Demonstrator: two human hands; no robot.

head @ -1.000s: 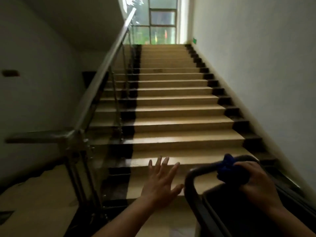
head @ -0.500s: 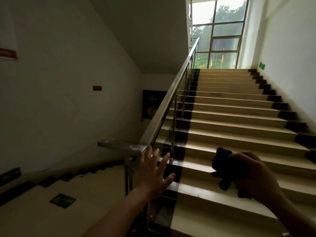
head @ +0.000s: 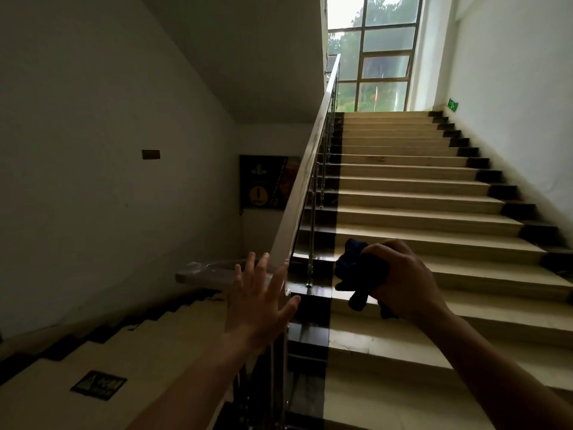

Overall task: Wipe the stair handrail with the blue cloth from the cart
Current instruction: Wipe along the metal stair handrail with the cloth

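Note:
The stair handrail (head: 305, 178) is a pale flat rail running up from a bend near the bottom centre toward the window. Its short level end piece (head: 204, 273) sticks out to the left. My left hand (head: 259, 301) is raised with fingers spread, just in front of the rail's lower bend, and holds nothing. My right hand (head: 403, 280) is to the right of the rail, closed around the bunched dark blue cloth (head: 356, 276), which hangs a little below my fingers. The cloth is apart from the rail. The cart is out of view.
Beige steps with dark edging (head: 412, 212) climb to a landing with a tall window (head: 378, 57). Metal balusters (head: 311, 218) stand under the rail. A second flight (head: 102, 346) drops away at the lower left. White walls close both sides; a dark poster (head: 263, 181) hangs ahead.
The view has swung left and up, so the cart has left the frame. My right hand has carried the cloth from the cart toward the rail. My left hand stays spread near the rail's bend.

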